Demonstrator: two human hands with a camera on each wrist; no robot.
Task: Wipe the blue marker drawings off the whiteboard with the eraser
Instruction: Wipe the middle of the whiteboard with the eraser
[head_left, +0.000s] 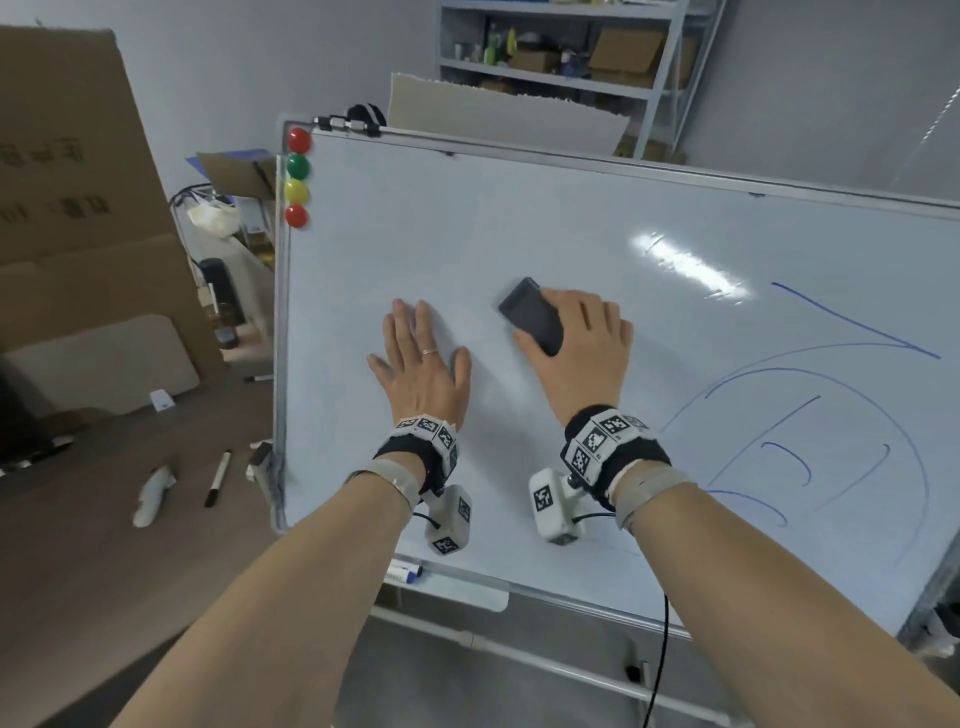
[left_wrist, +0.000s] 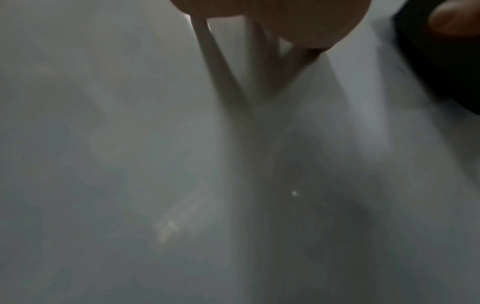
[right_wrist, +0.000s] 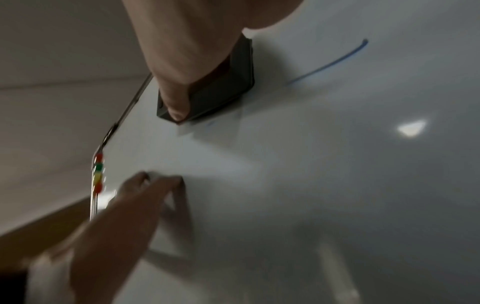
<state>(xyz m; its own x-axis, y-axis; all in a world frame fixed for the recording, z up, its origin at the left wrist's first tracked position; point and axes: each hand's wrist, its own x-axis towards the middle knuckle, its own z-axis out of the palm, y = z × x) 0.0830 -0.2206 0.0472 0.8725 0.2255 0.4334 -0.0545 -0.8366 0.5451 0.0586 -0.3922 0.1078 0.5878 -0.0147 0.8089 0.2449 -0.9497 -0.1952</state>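
The whiteboard (head_left: 519, 218) fills the middle of the head view, tilted. Blue marker drawings (head_left: 810, 441), arcs and short lines, cover its right part, and one blue stroke (right_wrist: 335, 61) shows in the right wrist view. My right hand (head_left: 576, 343) grips the black eraser (head_left: 530, 314) and holds it flat against the board left of the drawings; the eraser (right_wrist: 221, 90) sits under my thumb there. My left hand (head_left: 421, 358) lies flat on the bare board with fingers straight, left of the eraser. The left wrist view shows only blurred board surface (left_wrist: 182, 164) and the eraser's edge (left_wrist: 441, 67).
Red, green and yellow magnets (head_left: 297, 176) line the board's top left edge. A blue-capped marker (head_left: 405, 573) lies in the tray below the board. Another marker (head_left: 218, 478) lies on the brown table at left, beside cardboard boxes (head_left: 78, 182). Shelves (head_left: 571, 47) stand behind.
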